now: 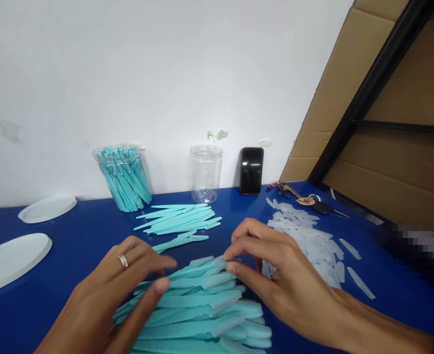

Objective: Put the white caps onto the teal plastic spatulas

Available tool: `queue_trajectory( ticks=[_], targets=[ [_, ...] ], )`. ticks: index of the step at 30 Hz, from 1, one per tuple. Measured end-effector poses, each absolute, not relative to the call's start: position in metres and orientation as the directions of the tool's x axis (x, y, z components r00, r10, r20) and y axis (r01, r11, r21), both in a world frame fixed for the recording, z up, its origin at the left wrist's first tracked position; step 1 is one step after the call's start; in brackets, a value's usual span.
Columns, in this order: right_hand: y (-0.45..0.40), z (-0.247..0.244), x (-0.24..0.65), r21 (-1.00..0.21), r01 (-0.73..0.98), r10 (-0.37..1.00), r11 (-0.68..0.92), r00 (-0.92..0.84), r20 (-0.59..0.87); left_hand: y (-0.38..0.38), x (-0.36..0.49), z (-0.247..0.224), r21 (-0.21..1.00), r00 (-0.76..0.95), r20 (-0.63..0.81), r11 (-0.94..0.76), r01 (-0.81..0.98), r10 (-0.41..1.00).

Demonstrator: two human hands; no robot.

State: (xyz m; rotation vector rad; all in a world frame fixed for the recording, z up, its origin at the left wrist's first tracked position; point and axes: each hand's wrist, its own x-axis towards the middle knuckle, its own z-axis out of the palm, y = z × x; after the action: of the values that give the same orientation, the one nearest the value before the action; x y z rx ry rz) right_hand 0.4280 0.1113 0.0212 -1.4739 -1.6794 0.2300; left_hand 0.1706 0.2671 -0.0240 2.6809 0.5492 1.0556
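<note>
A big pile of turquoise eyebrow razors [202, 300] lies on the blue table in front of me. My right hand [268, 260] pinches the right end of an eyebrow razor [217, 265] at the top of this pile between thumb and fingers. My left hand [128, 285], with a ring on one finger, hovers over the left part of the pile, its thumb and index finger apart and nothing between them. Just behind the pile are a smaller group of razors [183, 219] and a loose one or two [183, 240].
Along the wall stand a clear jar packed with razors [124, 182], an empty clear jar [206, 174] and a phone [251, 171]. White lids [14, 260] lie at left. Translucent blade covers [312, 241] are heaped at right, near keys [308, 201]. Cardboard [334, 88] leans at right.
</note>
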Motion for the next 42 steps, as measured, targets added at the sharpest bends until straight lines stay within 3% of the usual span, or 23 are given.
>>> queue_trajectory(
  ticks=[6,11,17,21,24,26,28,30,33,38,42],
  targets=[
    [0.107,0.027,0.430,-0.679,0.718,0.952,0.154,0.077,0.297,0.317,0.170,-0.008,0.466,0.668,0.496,-0.820,0.333,0.554],
    [0.109,0.021,0.426,-0.652,0.750,0.976,0.115,0.037,0.214,0.329,0.167,-0.016,0.442,0.760,0.392,-0.831,0.339,0.519],
    [0.107,0.022,0.420,-0.642,0.750,0.975,0.160,-0.019,0.221,0.327,0.163,-0.036,0.389,0.780,0.363,-0.844,0.370,0.510],
    [0.111,0.031,0.437,-0.622,0.755,0.937,0.207,0.030,0.348,0.330,0.162,-0.034,0.396,0.788,0.349,-0.842,0.366,0.506],
    [0.122,0.040,0.473,-0.556,0.825,0.849,0.101,0.219,0.480,0.334,0.163,-0.033,0.375,0.802,0.373,-0.866,0.331,0.467],
    [0.130,0.045,0.503,-0.453,0.880,0.785,-0.140,0.378,0.491,0.336,0.164,-0.035,0.364,0.783,0.417,-0.874,0.323,0.462],
    [0.136,0.046,0.530,-0.282,0.874,0.775,-0.396,0.483,0.407,0.336,0.166,-0.038,0.371,0.730,0.466,-0.859,0.352,0.500],
    [0.139,0.044,0.548,-0.125,0.823,0.771,-0.554,0.564,0.294,0.334,0.168,-0.042,0.383,0.683,0.497,-0.842,0.381,0.535],
    [0.142,0.035,0.561,-0.048,0.790,0.766,-0.611,0.605,0.218,0.328,0.170,-0.044,0.375,0.673,0.521,-0.849,0.373,0.526],
    [0.149,0.019,0.565,-0.030,0.810,0.795,-0.586,0.582,0.173,0.324,0.171,-0.041,0.309,0.687,0.546,-0.877,0.368,0.480],
    [0.152,0.015,0.564,-0.050,0.824,0.812,-0.564,0.565,0.146,0.327,0.169,-0.044,0.339,0.681,0.530,-0.862,0.377,0.506]
  ],
)
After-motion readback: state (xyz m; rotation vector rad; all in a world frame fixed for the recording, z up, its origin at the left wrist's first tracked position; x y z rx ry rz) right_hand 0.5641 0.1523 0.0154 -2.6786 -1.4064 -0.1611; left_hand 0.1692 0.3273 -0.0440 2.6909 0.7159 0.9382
